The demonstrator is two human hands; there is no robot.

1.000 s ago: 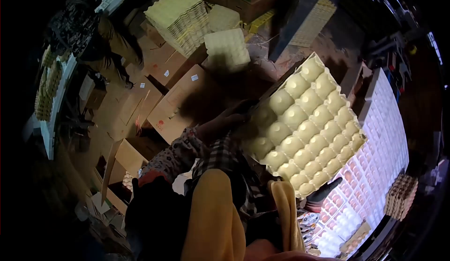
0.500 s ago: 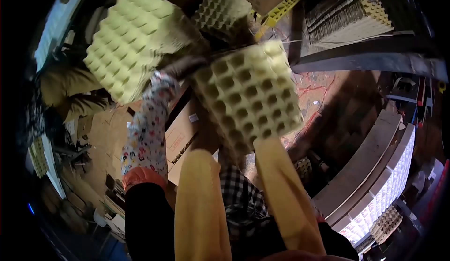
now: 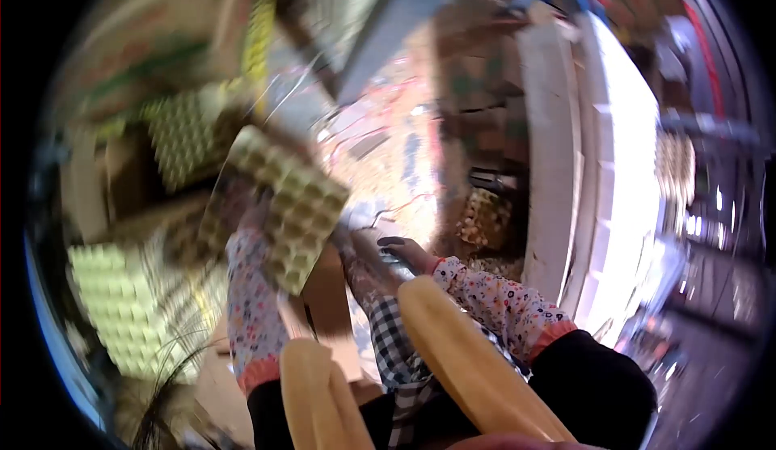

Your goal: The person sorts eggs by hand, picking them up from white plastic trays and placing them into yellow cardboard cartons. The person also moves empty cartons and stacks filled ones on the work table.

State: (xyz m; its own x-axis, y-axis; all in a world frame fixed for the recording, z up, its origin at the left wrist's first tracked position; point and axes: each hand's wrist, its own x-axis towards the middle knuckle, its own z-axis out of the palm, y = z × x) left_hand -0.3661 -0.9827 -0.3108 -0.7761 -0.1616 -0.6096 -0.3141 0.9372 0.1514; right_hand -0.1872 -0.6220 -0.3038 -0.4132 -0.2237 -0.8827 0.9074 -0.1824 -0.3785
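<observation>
My left hand, below a flowered sleeve, is at the left part of a pale yellow egg tray and grips it, though blur hides the fingers. The tray is tilted, its cups facing me. To the right of the tray is my right hand, fingers stretched out to the left with nothing seen in them. A shiny grey surface shows just under it; I cannot make out what it is. A stack of egg trays lies at the lower left, and another egg tray stack stands beyond my left hand.
Cardboard lies below the held tray. A long pale ledge runs along the right beside a brightly lit white surface. A blue-grey beam crosses the top. Yellow cloth pieces hang in the foreground. Litter covers the floor.
The view has swung right, so the surroundings shift left. The egg tray is now farther left and turned. My right hand, hidden before, shows apart from the tray.
</observation>
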